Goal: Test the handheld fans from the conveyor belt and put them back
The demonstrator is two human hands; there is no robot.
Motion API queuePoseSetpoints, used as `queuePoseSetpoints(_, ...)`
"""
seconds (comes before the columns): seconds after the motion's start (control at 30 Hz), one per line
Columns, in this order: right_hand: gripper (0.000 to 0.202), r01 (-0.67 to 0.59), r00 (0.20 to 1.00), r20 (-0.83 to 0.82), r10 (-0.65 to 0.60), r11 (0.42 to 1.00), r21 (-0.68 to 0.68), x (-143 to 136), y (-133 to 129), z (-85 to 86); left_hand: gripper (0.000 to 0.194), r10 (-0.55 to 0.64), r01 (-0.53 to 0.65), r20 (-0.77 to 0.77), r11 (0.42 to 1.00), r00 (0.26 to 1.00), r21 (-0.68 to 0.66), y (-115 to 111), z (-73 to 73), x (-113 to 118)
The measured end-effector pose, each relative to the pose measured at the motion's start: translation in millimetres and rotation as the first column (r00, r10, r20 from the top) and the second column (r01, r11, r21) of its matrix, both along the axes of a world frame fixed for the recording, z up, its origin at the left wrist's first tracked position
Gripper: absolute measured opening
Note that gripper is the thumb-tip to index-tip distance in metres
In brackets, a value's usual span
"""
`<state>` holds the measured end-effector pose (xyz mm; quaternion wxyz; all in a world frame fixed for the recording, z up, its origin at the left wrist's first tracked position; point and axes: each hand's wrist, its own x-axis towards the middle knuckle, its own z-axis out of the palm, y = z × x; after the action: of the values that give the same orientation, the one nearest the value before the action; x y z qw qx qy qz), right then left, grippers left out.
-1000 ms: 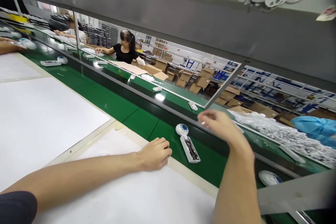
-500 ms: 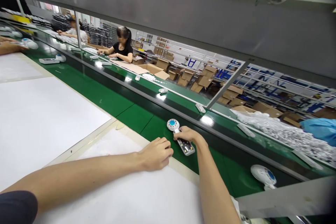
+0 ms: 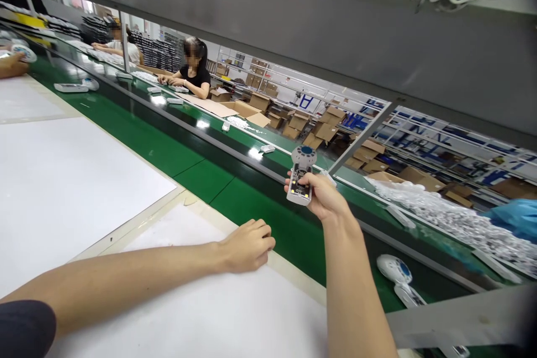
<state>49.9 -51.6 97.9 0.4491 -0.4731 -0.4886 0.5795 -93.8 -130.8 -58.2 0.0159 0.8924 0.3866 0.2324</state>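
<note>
My right hand (image 3: 321, 193) is wrapped round a white handheld device (image 3: 299, 193), its thumb lying across the handle. The handle's face is open, with a dark circuit board and small yellow spots showing; a round head with a blue centre tops it. The device is held up above the green conveyor belt (image 3: 191, 170). My left hand (image 3: 248, 246) rests in a loose fist on the near edge of the white-covered table (image 3: 201, 313), with no object visible in it. A second such device (image 3: 396, 271) lies on the belt to the right, partly behind a grey bar.
A grey bar (image 3: 461, 313) crosses the lower right. Another device (image 3: 75, 86) lies far left on the belt, near a co-worker's hand (image 3: 14, 67) holding one. White parts dot the far ledge beside a heap of bagged pieces (image 3: 453, 224). A grey panel (image 3: 268, 39) hangs overhead.
My right hand has raised the device off the belt and tilted its open face towards me. The device at right has slid left, showing more handle. My left hand has stayed put.
</note>
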Motion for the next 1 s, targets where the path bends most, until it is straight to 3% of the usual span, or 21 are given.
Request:
queuePoseSetpoints(0.17,0.048,-0.167,0.986,0.037,0.163,0.968,0.185,-2.7,-32.0,23.6,0.012,0.001,-0.001,-0.001,1.0,1.0,-0.001,-1.6,-0.2,-0.2)
queuePoseSetpoints(0.27,0.065,-0.332,0.941,0.17,0.292,0.889,0.314,-1.6,-49.2,34.8,0.012,0.002,-0.002,-0.002,1.0,1.0,-0.003,-1.9,0.2,0.1)
queuePoseSetpoints(0.4,0.079,-0.438,0.896,0.269,0.354,0.805,0.399,-4.7,-66.6,43.0,0.009,-0.004,0.004,-0.006,1.0,1.0,-0.015,-1.2,2.1,0.3)
queuePoseSetpoints(0.6,0.073,-0.392,0.919,0.221,0.326,0.816,0.425,-8.9,-78.0,48.7,0.008,-0.002,0.002,-0.008,1.0,1.0,-0.025,-2.0,4.4,0.3)
queuePoseSetpoints(1.0,0.054,-0.226,0.972,0.061,0.225,0.85,0.476,-4.9,-73.2,49.5,0.012,-0.004,0.004,0.008,0.999,1.0,-0.032,-1.9,2.6,-0.1)
